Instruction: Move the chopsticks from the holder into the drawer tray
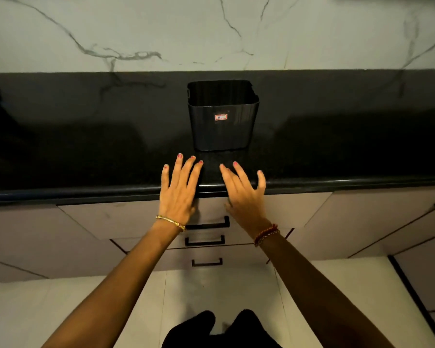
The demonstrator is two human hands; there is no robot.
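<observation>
A dark square holder (222, 116) with a small red-and-white sticker stands upright on the black countertop (86, 151), near its front edge. No chopsticks show above its rim or anywhere else. My left hand (180, 189) and my right hand (244, 192) hover side by side over the counter's front edge, just in front of the holder, fingers spread and holding nothing. Below them the top drawer (126, 217) is closed, its black handle (209, 224) partly hidden between my wrists. No drawer tray is visible.
Two more closed drawers with black handles (205, 241) (207, 262) sit below the top one. Cabinet doors flank the drawers on both sides. A white marble backsplash (211, 33) rises behind the counter. Pale floor tiles lie below.
</observation>
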